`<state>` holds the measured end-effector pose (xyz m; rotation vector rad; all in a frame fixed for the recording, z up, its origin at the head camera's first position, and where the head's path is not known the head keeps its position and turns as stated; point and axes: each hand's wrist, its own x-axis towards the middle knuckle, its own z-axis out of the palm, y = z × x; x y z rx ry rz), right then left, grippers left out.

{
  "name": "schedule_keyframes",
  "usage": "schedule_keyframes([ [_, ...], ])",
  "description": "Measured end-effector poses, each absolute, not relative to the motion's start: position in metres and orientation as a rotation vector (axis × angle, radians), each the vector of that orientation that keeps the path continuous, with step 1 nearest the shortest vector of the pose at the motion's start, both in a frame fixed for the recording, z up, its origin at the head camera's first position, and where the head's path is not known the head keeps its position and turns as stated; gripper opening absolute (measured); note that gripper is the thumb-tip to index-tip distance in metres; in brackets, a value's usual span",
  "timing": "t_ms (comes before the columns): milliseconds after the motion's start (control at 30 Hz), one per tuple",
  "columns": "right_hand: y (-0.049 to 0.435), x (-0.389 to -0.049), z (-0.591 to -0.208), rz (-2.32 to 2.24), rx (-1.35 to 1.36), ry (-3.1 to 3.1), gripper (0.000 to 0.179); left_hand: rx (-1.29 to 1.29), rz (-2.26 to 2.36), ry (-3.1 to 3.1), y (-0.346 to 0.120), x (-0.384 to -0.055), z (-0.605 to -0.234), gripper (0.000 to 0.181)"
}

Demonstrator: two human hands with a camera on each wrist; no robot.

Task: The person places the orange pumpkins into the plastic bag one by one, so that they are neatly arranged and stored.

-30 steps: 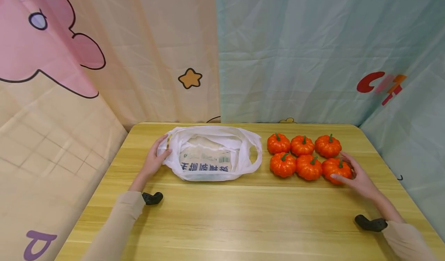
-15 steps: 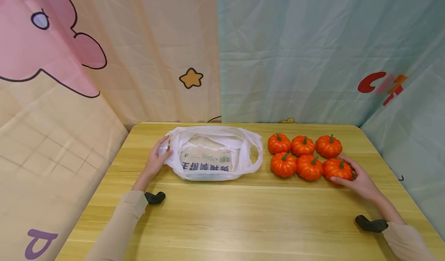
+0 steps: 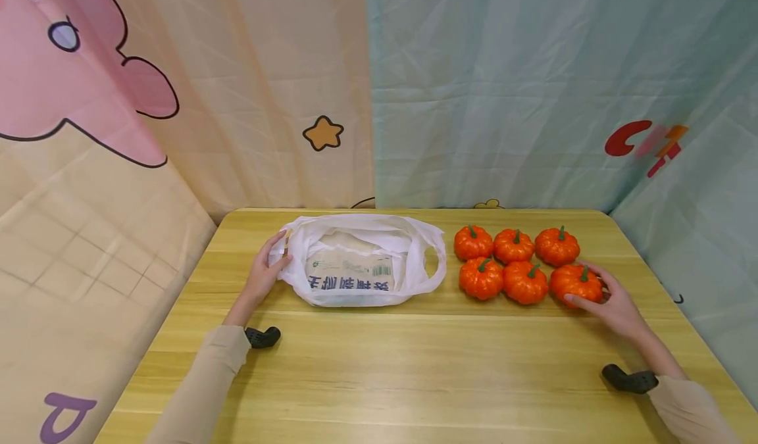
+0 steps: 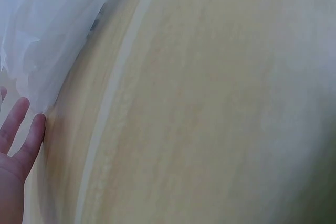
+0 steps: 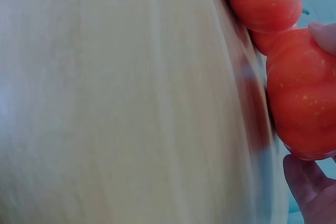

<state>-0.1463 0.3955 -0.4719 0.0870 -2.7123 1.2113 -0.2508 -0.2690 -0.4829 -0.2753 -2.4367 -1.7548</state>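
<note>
An upright white plastic bag [image 3: 361, 299] stands toward the back of the table, its mouth spread around a brown printed lining. My left hand [image 3: 263, 274] rests against the bag's left handle, fingers spread; in the left wrist view, fairly straight fingers [image 4: 32, 139] touch the thin plastic. At the far right, my right hand [image 3: 616, 306] grips the front right orange pumpkin [image 3: 573, 282] from its right side. The right wrist view has this pumpkin [image 5: 303, 93] between thumb and fingers, a little off the wood with a shadow beside it.
Beside the held pumpkin are several similar ones in two rows, including a front middle pumpkin [image 3: 524, 283] and a back right pumpkin [image 3: 557, 246]. The wooden table [image 3: 403, 371] ends near printed curtains [image 3: 485, 89] behind and at both sides.
The pumpkin in my right hand has come up slightly and its stem now leans to the right. My left hand stays at the bag, which has not moved noticeably.
</note>
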Motion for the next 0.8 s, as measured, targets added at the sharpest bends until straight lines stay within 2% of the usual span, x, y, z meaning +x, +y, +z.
schedule_keyframes([
  [333, 0.391, -0.146, -0.462, 1.116, -0.009, -2.742, 0.078, -0.274, -1.806, -2.438, -0.265, -0.246, -0.472, 0.057],
  [500, 0.383, -0.149, -0.452, 1.118, 0.000, -2.692, 0.079, -0.273, -1.797, -2.451, -0.260, -0.237, -0.458, 0.057],
  [800, 0.360, -0.155, -0.436, 1.119, 0.037, -2.543, 0.078, -0.239, -1.775, -2.467, -0.258, -0.235, -0.455, 0.057],
])
